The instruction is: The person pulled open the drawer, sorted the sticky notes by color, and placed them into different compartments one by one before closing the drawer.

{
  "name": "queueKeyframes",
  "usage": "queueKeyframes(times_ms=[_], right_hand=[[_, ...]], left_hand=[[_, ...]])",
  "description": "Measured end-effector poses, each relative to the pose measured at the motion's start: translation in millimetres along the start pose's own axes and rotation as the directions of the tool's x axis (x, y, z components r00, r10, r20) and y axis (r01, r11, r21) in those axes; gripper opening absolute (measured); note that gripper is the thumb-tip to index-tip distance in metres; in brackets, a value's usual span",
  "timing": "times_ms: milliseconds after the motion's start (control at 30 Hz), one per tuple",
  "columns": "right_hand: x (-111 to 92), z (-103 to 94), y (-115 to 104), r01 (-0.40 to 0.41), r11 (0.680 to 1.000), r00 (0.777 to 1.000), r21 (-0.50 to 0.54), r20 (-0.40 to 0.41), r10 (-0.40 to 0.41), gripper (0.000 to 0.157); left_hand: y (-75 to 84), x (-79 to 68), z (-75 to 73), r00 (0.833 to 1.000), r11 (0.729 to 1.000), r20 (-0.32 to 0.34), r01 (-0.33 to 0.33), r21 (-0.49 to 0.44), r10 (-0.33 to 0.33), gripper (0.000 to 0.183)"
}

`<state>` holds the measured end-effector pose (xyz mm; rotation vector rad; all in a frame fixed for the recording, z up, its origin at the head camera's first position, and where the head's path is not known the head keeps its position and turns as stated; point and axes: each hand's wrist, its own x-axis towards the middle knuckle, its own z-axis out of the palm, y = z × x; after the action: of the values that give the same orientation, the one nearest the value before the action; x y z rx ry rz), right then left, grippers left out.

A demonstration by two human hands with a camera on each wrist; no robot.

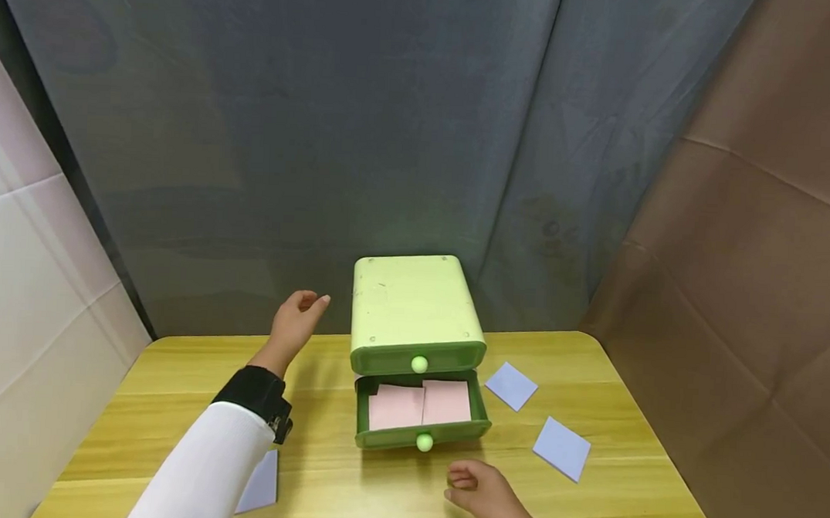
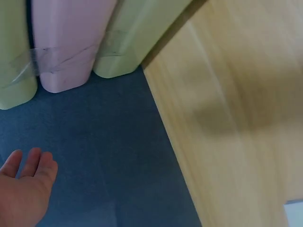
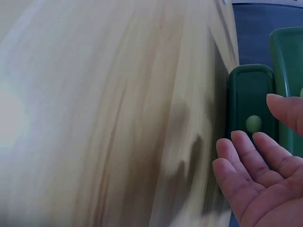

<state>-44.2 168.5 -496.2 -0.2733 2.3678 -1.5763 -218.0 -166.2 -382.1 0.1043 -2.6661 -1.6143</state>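
A small drawer cabinet (image 1: 413, 301) with a pale green top stands at the back of the table. Its lower drawer (image 1: 421, 438) is pulled out, and pink paper squares (image 1: 422, 406) lie inside. The upper drawer (image 1: 383, 361) looks closed. To the left of the cabinet my left hand (image 1: 295, 327) is raised, apart from it and holding nothing; its fingers look relaxed in the left wrist view. My right hand (image 1: 484, 494) is in front of the lower drawer, near its round knob (image 1: 424, 442). In the right wrist view its loosely bent fingers hold nothing.
Two lavender paper squares (image 1: 511, 386) (image 1: 562, 448) lie right of the cabinet on the wooden table (image 1: 628, 485). Another lavender square (image 1: 261, 484) is partly hidden by my left sleeve. A dark cloth (image 1: 309, 131) hangs behind. Clear tape (image 2: 71, 59) crosses the cabinet's side.
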Motion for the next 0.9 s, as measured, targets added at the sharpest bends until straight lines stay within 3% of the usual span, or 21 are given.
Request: queueKeyframes(times_ms=[300,500,700,900], right_hand=[[1.2,7.4,-12.7,-0.050,0.994,0.999,0.097,0.015,0.049,0.043],[2.7,17.3,-19.3,-0.081,0.992,0.996,0.093,-0.014,0.083,0.040],[2.0,25.0,-31.5,-0.117,0.978,0.993,0.171,0.000,0.119,0.045],[2.3,30.6,-37.5,-0.126,0.976,0.992,0.177,0.021,0.124,0.047]], left_hand=[[25.8,12.5,11.3,0.999,0.997,0.011,-0.030,-0.067,0.031,0.064],[43.9,19.2,22.5,1.000,0.997,0.009,-0.028,-0.065,0.029,0.065],[48.9,24.6,27.8,1.000,0.999,0.014,-0.016,-0.049,0.016,0.066],[52.3,25.9,24.5,1.000,1.000,-0.015,-0.010,-0.028,0.010,0.069]])
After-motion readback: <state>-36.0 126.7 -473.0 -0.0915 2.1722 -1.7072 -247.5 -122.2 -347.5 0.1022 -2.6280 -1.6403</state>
